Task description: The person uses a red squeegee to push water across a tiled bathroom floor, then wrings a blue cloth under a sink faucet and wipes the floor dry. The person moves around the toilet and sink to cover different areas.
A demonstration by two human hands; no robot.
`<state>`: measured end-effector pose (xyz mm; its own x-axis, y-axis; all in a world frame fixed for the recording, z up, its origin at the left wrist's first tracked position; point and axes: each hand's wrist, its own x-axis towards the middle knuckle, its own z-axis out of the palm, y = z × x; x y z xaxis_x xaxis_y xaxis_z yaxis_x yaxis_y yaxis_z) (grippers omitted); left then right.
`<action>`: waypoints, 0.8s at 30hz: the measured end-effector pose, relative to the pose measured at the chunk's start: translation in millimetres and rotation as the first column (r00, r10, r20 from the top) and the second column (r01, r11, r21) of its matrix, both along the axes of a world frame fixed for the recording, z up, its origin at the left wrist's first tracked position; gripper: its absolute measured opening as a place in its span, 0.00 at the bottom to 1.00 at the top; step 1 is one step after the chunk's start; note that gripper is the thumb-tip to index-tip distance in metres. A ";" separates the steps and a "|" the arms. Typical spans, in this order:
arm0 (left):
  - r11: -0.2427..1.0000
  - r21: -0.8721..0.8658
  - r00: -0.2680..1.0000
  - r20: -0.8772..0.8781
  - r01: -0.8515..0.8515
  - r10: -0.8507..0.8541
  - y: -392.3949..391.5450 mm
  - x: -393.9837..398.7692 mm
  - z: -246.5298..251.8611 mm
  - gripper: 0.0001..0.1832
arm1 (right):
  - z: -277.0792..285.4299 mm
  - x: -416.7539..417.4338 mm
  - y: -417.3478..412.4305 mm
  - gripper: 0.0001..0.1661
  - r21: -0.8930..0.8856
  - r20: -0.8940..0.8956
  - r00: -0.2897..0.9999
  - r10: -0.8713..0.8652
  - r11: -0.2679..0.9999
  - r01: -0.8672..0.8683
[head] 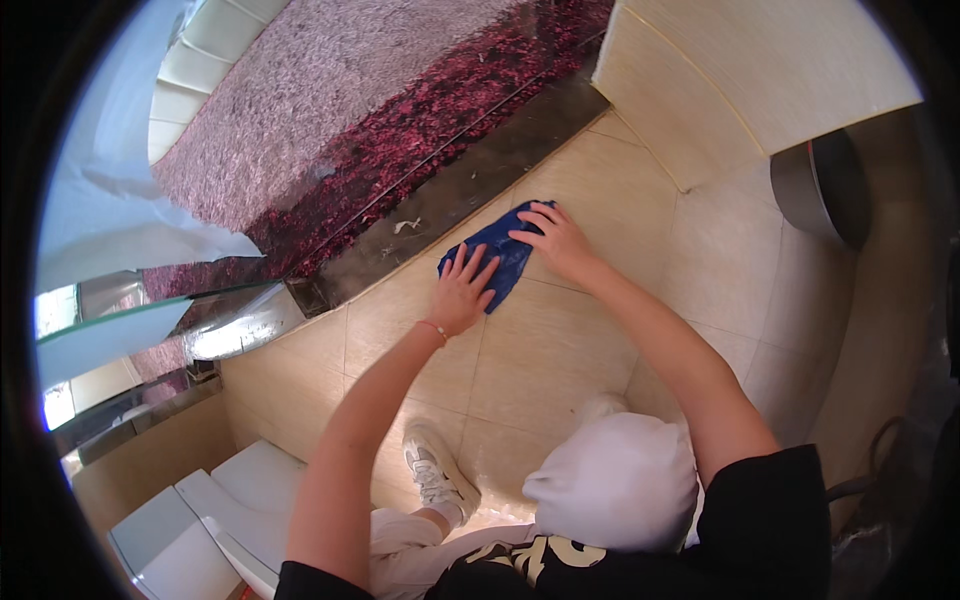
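A dark blue cloth (512,259) lies spread on the beige tiled floor (555,352), close to a dark stone strip. My left hand (463,291), with a thin red bracelet at the wrist, presses flat on the cloth's lower left part, fingers spread. On its upper right part rests my right hand (556,241), fingers apart and slightly bent. Neither hand grips the cloth; both lie on top of it.
The dark stone sill (457,191) borders a pink and maroon speckled surface (390,135). A glass edge (112,322) is at the left, a white toilet (232,510) at lower left. A cream panel (750,67) and a dark bin (817,187) stand at the right. My shoe (435,465) is on the floor.
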<state>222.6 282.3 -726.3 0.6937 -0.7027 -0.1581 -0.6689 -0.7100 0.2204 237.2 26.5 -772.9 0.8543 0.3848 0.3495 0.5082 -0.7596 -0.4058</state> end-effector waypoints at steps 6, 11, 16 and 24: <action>0.994 -0.085 0.996 -0.054 0.065 -0.070 -101.3 -96.7 -20.9 0.33 | 8.7 -129.4 -95.8 0.22 -0.094 -0.061 0.981 -0.185 0.979 0.178; 0.800 -0.439 0.863 -0.099 0.408 -0.495 -189.4 -187.1 -49.7 0.24 | 22.6 -261.3 -165.7 0.21 -0.024 -0.199 0.864 -0.463 0.884 0.468; 0.700 -0.574 0.743 -0.221 0.424 -0.632 -256.3 -187.5 -31.7 0.15 | 38.4 -336.2 -204.6 0.17 0.032 -0.316 0.646 -0.695 0.672 0.740; 0.713 -0.683 0.984 0.046 0.158 -0.173 -260.8 -26.1 16.0 0.23 | 39.2 -125.6 -210.4 0.06 0.284 -0.019 0.758 -0.652 0.723 0.629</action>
<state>196.5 21.5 -710.2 0.5583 -0.7285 0.3970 -0.7512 -0.2409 0.6145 111.6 -183.9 -733.7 0.8300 -0.3580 0.4277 -0.0236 -0.7887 -0.6143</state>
